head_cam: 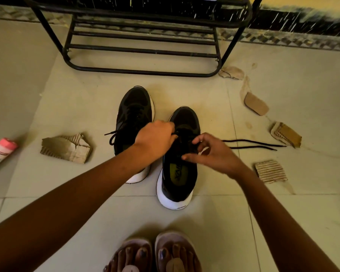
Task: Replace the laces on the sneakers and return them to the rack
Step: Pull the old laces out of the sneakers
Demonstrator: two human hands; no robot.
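Rack (145,51) stands ahead on the floor (283,213), left sneaker (134,107) and right sneaker (178,179) lying lengthwise before it, toes toward it, while my left hand (155,138) and right hand (214,152) pinch the right sneaker's lace (253,144), ends trailing rightward.

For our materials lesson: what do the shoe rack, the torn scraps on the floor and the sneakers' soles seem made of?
Rack: likely painted metal tubing, black with slight sheen, thin bent bars.
Scraps: corrugated cardboard, brown, matt; ribbed fluting shows.
Soles: probably foam or rubber, white, smooth, matt, thick and rounded.
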